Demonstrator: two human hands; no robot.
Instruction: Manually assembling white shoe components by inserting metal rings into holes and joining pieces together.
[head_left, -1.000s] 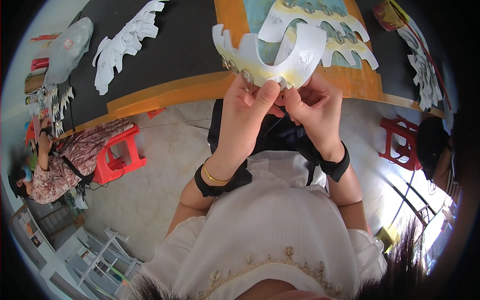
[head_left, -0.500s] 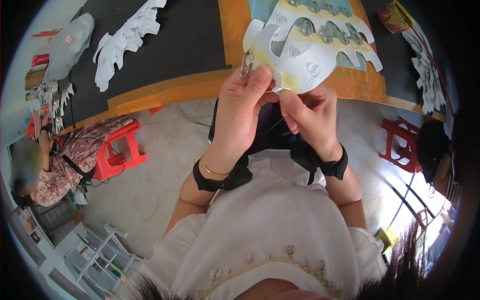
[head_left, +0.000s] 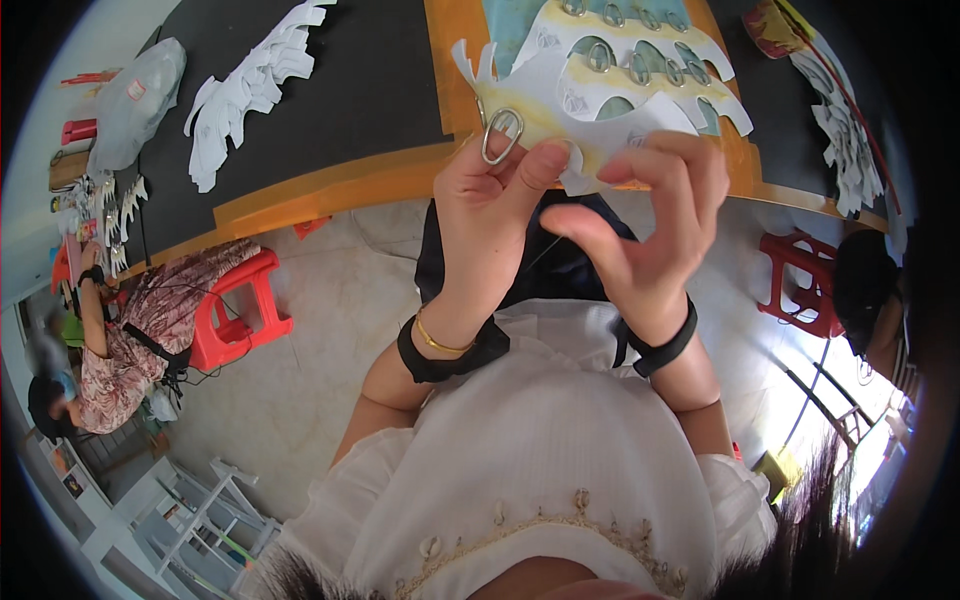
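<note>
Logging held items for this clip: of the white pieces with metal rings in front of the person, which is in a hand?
The nearest ringed piece, pinched in the left hand; the other two lie beyond it on the blue-green sheet, unheld.

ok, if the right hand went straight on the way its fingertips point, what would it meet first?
Most likely the thin white, yellow-stained sheet with a notched edge, pinched in the left hand, just to the left of the right hand. Depth is unclear; they may already touch.
</note>
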